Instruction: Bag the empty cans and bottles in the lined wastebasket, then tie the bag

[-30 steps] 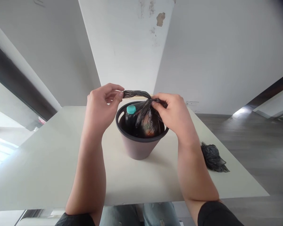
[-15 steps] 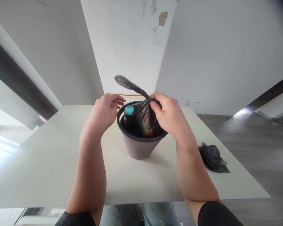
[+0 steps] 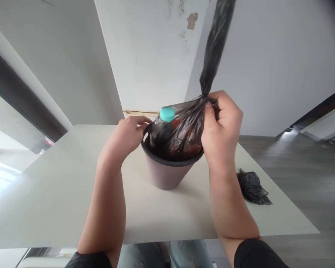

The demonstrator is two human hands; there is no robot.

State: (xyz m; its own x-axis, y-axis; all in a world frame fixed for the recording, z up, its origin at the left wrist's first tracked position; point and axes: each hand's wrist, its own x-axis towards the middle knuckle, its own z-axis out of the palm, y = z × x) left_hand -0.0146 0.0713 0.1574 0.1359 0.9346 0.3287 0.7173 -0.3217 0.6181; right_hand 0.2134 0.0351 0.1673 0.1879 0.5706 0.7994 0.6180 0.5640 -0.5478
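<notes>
A black garbage bag point(image 3: 184, 139), thin enough to show its contents, bulges up out of a trash bin point(image 3: 167, 175) with a dark rim. Its twisted neck is gripped by my right hand point(image 3: 223, 123), closed just above the bin's right side, while the loose tail stands up past the top of the view. Under the stretched plastic a bottle's turquoise cap point(image 3: 167, 114) shows through, and something reddish beside it. My left hand point(image 3: 130, 134) is at the bin's left rim, fingers bent over it; the fingertips are partly hidden.
The bin stands on a pale table point(image 3: 58, 193). A crumpled black plastic bag point(image 3: 253, 188) lies near the table's right edge, beside my right forearm. A wall with peeled paint point(image 3: 156, 56) rises behind the table.
My right hand has lifted the bag up and to the right, and the tail has swung upright. My left hand has closed onto the rim. The bin has shifted slightly right.
</notes>
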